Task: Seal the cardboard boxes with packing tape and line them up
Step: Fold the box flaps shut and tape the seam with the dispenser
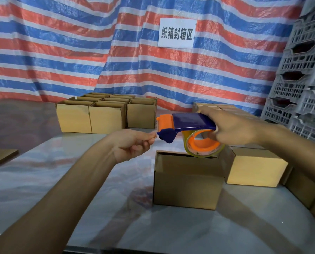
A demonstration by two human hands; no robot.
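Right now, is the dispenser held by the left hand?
No, the right hand grips the dispenser, while the left hand only pinches the tape end at its front.

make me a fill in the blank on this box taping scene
The ____ hand grips the blue and orange plastic tape dispenser above a brown cardboard box.
The ____ hand pinches the tape end at its front.
The yellowish tape roll sits on an ____ core.
The white paper sign hangs on a tarp striped red, white and ____.
Missing: right; left; orange; blue
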